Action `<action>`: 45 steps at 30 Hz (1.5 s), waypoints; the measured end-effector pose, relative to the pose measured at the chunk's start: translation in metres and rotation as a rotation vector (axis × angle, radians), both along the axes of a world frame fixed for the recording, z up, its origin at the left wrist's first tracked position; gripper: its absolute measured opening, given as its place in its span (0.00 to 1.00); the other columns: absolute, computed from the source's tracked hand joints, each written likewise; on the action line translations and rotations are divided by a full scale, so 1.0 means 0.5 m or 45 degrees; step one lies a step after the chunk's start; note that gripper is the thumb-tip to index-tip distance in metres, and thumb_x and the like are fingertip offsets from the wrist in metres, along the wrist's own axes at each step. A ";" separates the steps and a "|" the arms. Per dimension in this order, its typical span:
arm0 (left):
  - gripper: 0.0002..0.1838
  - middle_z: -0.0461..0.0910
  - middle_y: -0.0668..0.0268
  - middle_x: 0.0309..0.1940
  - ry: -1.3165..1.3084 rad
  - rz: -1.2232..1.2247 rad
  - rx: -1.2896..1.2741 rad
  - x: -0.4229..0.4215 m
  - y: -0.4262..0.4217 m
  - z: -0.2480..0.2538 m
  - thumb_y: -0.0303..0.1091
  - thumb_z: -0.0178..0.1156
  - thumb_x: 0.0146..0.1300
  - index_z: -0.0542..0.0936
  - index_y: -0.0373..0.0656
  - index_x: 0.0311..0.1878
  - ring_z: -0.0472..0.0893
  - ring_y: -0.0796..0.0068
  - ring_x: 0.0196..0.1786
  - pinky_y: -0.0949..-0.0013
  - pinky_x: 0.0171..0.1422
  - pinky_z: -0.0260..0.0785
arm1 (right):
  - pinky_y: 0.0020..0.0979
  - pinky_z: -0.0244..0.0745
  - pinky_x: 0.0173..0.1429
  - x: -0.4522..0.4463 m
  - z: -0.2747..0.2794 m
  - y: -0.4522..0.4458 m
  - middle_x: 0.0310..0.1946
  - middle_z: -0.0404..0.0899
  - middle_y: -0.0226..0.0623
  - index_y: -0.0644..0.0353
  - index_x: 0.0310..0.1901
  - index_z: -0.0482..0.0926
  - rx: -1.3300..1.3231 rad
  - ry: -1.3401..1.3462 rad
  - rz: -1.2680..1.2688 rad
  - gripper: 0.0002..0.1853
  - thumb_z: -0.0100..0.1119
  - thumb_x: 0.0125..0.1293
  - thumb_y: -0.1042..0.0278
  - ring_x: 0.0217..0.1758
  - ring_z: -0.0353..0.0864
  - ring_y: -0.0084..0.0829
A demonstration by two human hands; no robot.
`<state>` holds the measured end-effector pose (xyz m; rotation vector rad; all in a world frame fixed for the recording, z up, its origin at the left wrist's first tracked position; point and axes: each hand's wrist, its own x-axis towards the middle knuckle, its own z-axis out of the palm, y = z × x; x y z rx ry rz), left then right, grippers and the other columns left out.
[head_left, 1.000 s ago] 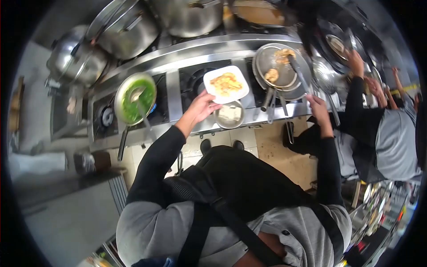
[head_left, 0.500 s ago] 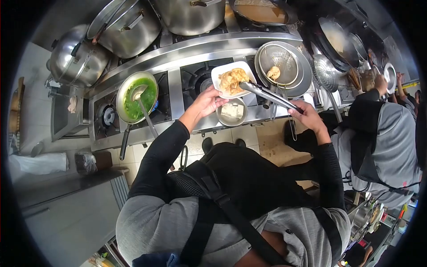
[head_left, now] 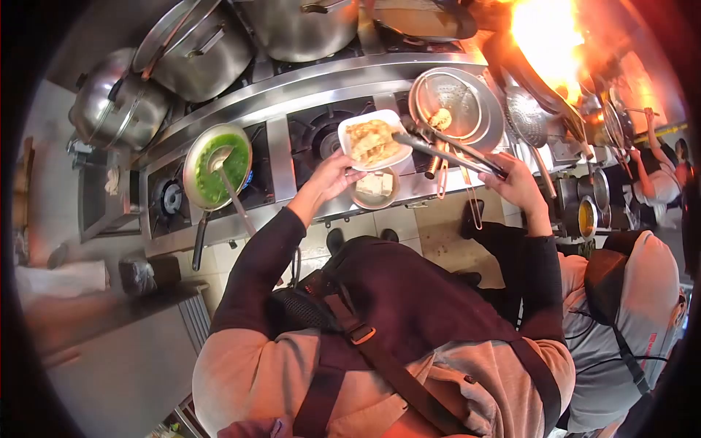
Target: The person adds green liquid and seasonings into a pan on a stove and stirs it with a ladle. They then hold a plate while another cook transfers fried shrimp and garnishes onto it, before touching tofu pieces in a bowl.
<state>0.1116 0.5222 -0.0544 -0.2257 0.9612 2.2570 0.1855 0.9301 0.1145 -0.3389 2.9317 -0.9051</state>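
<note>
My left hand [head_left: 333, 178] grips the near left edge of a white square dish [head_left: 401, 154], which holds pieces of golden-brown food [head_left: 371, 140]. Metal tongs [head_left: 460, 158] are in my right hand [head_left: 515, 186], their tips over the right side of that food. Just below the dish sits a metal bowl [head_left: 363, 200] with white blocks [head_left: 376, 183] in it. To the right, one piece of food [head_left: 440, 119] lies in a round strainer [head_left: 467, 102] resting over a larger pan.
A pan of green food [head_left: 212, 182] with a ladle stands on the left burner. Large pots [head_left: 208, 62] line the back. High flames [head_left: 548, 36] rise from a wok at the upper right. A co-worker [head_left: 635, 306] is close on my right, and another person [head_left: 661, 179] is farther off.
The tongs came from the strainer to the dish, and one piece of food left the strainer for it. Flames have flared up at the upper right. The near co-worker has shifted position.
</note>
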 end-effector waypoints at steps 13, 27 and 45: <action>0.27 0.79 0.58 0.58 0.012 0.030 -0.061 0.021 -0.035 -0.013 0.20 0.52 0.67 0.66 0.43 0.69 0.85 0.63 0.54 0.59 0.57 0.84 | 0.29 0.64 0.20 -0.129 -0.169 0.178 0.18 0.74 0.28 0.62 0.28 0.81 0.113 -0.676 -0.643 0.26 0.62 0.67 0.42 0.15 0.69 0.23; 0.31 0.77 0.59 0.62 -0.072 0.139 -0.148 0.062 -0.078 -0.033 0.19 0.52 0.65 0.64 0.47 0.72 0.83 0.61 0.57 0.58 0.58 0.81 | 0.30 0.58 0.16 -0.248 -0.131 0.255 0.17 0.73 0.30 0.60 0.30 0.81 -0.203 -0.901 -0.638 0.26 0.62 0.68 0.40 0.12 0.64 0.22; 0.32 0.77 0.58 0.60 -0.058 0.168 -0.192 0.060 -0.073 -0.010 0.20 0.53 0.65 0.63 0.47 0.72 0.83 0.63 0.55 0.58 0.57 0.82 | 0.43 0.79 0.52 0.003 -0.292 0.211 0.45 0.85 0.50 0.53 0.55 0.85 0.328 0.206 -0.533 0.26 0.71 0.61 0.45 0.47 0.85 0.50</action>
